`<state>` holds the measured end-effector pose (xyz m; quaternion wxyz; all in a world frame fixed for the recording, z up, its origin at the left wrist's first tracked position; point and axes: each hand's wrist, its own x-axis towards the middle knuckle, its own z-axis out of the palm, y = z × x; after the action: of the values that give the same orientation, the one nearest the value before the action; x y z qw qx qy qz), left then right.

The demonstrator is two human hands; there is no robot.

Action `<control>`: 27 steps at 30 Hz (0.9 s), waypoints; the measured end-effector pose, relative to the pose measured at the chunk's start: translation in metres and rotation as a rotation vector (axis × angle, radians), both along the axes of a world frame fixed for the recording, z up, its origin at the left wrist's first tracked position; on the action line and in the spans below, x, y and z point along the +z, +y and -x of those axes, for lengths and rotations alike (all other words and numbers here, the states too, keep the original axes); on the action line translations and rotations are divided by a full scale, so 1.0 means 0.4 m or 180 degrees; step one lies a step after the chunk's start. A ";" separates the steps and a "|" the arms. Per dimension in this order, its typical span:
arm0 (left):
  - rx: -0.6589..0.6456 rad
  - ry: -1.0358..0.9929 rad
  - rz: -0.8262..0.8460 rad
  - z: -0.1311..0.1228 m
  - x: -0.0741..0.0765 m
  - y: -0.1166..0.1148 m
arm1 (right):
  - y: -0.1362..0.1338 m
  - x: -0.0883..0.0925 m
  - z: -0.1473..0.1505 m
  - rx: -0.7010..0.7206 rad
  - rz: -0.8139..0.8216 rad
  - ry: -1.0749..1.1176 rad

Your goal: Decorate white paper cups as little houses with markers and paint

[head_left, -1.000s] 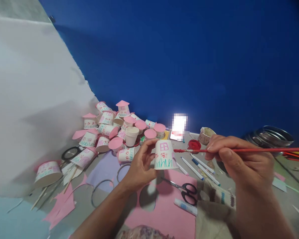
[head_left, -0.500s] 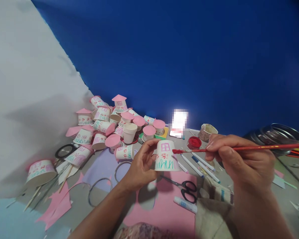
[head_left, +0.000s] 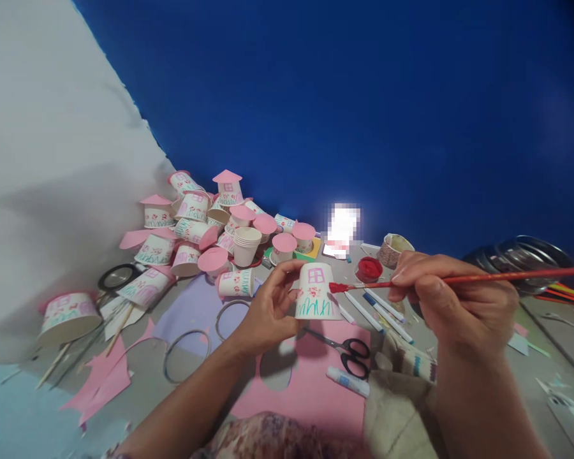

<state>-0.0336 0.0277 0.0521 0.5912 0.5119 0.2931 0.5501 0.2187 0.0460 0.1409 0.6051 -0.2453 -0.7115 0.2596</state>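
Note:
My left hand (head_left: 268,312) grips an upturned white paper cup (head_left: 316,292) drawn with a pink window, red flowers and green grass. My right hand (head_left: 452,303) pinches a long red-handled paintbrush (head_left: 459,278). Its red-tipped bristles touch the cup's right side. A small pot of red paint (head_left: 368,269) sits just behind the brush tip.
A heap of decorated cups with pink roofs (head_left: 205,223) lies at the back left, with a stack of plain cups (head_left: 247,245). Scissors (head_left: 349,350), a glue tube (head_left: 348,381), markers (head_left: 380,306), pink paper (head_left: 310,382), wire rings (head_left: 186,347) and metal tins (head_left: 521,255) lie around.
Both hands, with the cup and brush, have drifted slightly up and left in view as the camera tilted. The brush tip stays at the cup's side.

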 end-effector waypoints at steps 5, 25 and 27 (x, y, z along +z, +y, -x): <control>-0.0022 -0.0058 -0.0028 -0.002 0.002 -0.001 | 0.001 0.001 0.000 0.0078 0.0029 -0.0044; -0.0177 -0.0219 0.0119 -0.001 0.013 -0.002 | -0.001 -0.004 -0.007 0.0079 0.0041 -0.0198; -0.0190 -0.0220 0.0115 -0.002 0.015 -0.003 | 0.001 -0.005 -0.006 0.0100 0.0013 -0.0220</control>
<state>-0.0329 0.0266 0.0582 0.6263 0.4904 0.2670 0.5441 0.2213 0.0465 0.1390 0.5756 -0.2441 -0.7352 0.2618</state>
